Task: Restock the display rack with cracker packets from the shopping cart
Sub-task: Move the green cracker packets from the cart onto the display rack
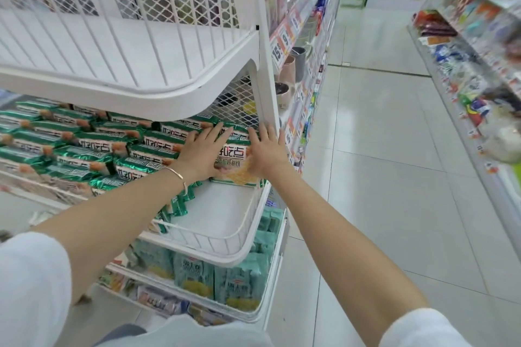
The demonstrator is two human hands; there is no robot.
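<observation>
White wire rack point(222, 256), green packet point(234, 153) at the middle shelf's right rear corner, left hand point(202, 155) and right hand point(267, 152) pressing flat on its sides, fingers straight, nothing gripped

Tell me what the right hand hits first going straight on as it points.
The right hand, flat on a cracker packet, points at the back corner of the shelf. It would likely meet the white corner post first, or the mesh panel beside it; depth is unclear.
</observation>
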